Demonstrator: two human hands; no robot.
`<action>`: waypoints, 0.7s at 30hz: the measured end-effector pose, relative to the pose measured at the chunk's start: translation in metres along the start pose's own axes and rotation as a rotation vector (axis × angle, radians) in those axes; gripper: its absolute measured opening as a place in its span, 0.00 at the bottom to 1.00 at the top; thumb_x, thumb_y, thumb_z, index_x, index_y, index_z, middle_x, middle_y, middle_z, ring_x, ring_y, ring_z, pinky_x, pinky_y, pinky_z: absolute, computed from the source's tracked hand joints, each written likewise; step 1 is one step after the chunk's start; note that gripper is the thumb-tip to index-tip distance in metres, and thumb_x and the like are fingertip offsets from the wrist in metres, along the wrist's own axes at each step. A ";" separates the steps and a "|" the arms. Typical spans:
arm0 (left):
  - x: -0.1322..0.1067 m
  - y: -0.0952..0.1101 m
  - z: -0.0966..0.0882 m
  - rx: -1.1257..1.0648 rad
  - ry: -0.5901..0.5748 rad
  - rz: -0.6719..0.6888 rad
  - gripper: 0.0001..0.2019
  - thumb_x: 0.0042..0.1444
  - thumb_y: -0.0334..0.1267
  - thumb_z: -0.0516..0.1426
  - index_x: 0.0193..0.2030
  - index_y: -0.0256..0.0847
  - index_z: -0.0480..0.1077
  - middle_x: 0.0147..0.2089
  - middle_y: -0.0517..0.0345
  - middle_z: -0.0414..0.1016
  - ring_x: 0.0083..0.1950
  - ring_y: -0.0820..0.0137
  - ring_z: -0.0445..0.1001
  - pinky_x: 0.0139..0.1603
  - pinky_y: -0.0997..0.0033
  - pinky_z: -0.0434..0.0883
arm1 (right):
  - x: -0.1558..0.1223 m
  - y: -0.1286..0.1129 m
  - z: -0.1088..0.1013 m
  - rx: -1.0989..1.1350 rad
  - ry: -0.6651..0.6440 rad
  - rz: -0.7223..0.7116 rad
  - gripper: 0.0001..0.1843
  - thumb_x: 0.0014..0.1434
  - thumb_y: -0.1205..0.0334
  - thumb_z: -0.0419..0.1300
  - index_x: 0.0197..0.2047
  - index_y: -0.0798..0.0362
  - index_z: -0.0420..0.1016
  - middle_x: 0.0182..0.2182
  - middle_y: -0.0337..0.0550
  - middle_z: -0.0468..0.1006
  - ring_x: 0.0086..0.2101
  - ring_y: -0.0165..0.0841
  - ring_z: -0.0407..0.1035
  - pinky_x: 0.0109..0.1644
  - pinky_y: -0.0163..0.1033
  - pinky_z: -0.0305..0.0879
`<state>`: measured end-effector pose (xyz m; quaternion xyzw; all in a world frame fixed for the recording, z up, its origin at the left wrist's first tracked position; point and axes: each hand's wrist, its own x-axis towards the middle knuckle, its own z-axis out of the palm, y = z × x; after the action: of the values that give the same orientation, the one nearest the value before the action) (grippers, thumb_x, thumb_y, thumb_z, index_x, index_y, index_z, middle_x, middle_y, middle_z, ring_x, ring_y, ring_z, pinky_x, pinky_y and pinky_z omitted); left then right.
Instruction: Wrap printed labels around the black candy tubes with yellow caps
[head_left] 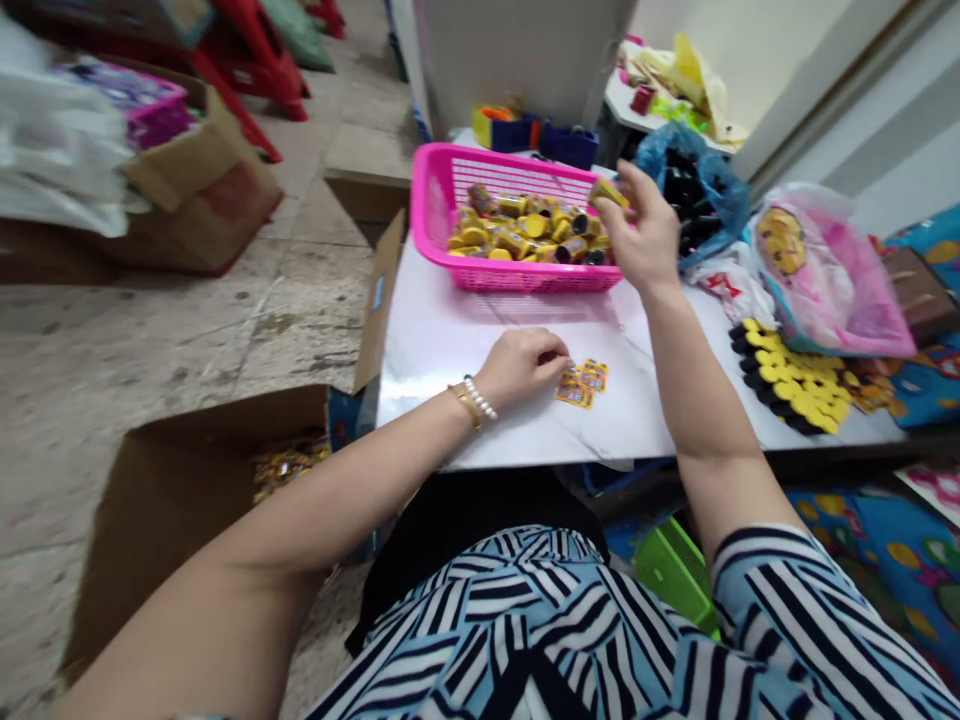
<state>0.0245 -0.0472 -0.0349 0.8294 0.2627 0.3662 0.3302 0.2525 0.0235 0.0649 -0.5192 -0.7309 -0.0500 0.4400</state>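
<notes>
The right hand has its fingers closed on a yellow tube by the pink basket's right end. The left hand's fingers, curled narrow, meet printed cards on the tabletop, grip unclear. Left of the right fingers, the basket already holds many similar tubes.

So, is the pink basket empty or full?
Partly full: small yellow cylinders lie heaped inside the pink basket, with bare back wall showing above them.

tilted yellow tub, flat orange labels
</notes>
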 end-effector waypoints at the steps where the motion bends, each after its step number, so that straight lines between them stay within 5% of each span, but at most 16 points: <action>1: -0.001 0.001 0.001 0.022 -0.010 0.049 0.06 0.61 0.36 0.62 0.36 0.39 0.81 0.34 0.54 0.81 0.33 0.71 0.74 0.39 0.69 0.68 | 0.007 -0.003 -0.003 -0.039 0.028 0.029 0.33 0.64 0.40 0.65 0.67 0.45 0.72 0.59 0.47 0.79 0.61 0.46 0.72 0.62 0.50 0.73; 4: 0.001 0.000 -0.002 0.062 0.040 0.058 0.09 0.63 0.40 0.61 0.37 0.39 0.81 0.35 0.54 0.82 0.34 0.69 0.74 0.40 0.68 0.69 | -0.014 -0.024 -0.013 -0.101 -0.023 0.028 0.30 0.67 0.39 0.62 0.65 0.45 0.73 0.60 0.48 0.78 0.64 0.44 0.69 0.67 0.50 0.69; 7: 0.004 0.000 -0.010 0.079 0.078 -0.023 0.10 0.63 0.43 0.61 0.37 0.40 0.81 0.34 0.55 0.81 0.34 0.69 0.73 0.39 0.68 0.68 | -0.084 -0.045 -0.026 -0.086 -0.173 0.025 0.22 0.70 0.42 0.58 0.55 0.47 0.81 0.51 0.45 0.82 0.55 0.42 0.75 0.65 0.53 0.70; 12: 0.001 0.003 -0.008 0.075 -0.203 0.040 0.06 0.59 0.40 0.65 0.40 0.41 0.82 0.34 0.56 0.78 0.35 0.69 0.73 0.41 0.69 0.68 | -0.188 -0.032 -0.045 -0.135 -0.184 0.361 0.12 0.65 0.53 0.66 0.48 0.47 0.86 0.40 0.47 0.81 0.42 0.41 0.75 0.55 0.52 0.73; 15: -0.003 0.004 0.000 0.192 -0.317 0.062 0.07 0.57 0.41 0.68 0.41 0.42 0.81 0.34 0.56 0.78 0.38 0.66 0.73 0.43 0.67 0.67 | -0.209 -0.023 -0.039 -0.177 -0.209 0.369 0.13 0.63 0.53 0.68 0.49 0.46 0.87 0.43 0.48 0.79 0.46 0.43 0.73 0.57 0.55 0.71; 21: -0.009 0.008 0.011 0.310 -0.328 0.007 0.11 0.60 0.46 0.67 0.41 0.42 0.76 0.34 0.56 0.77 0.39 0.64 0.73 0.39 0.68 0.63 | -0.218 -0.038 -0.017 -0.163 -0.180 0.295 0.11 0.65 0.54 0.68 0.50 0.40 0.87 0.52 0.48 0.78 0.53 0.43 0.70 0.62 0.54 0.68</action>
<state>0.0287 -0.0623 -0.0384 0.9195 0.2556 0.1830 0.2359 0.2480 -0.1586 -0.0617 -0.6572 -0.6767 0.0026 0.3320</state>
